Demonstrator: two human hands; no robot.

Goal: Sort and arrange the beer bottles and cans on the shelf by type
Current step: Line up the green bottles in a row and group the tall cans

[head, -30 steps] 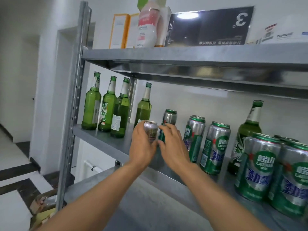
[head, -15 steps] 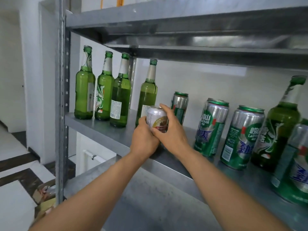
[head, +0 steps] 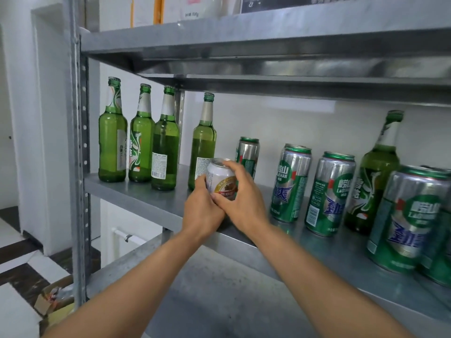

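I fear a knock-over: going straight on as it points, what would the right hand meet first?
Likely the bottle just behind the white can that the right hand grips; depth is unclear.

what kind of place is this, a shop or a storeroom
Probably a storeroom or back room, not a shop floor: a bare metal rack, green beer bottles and cans standing loose on it, and a cardboard box on the floor beside it.
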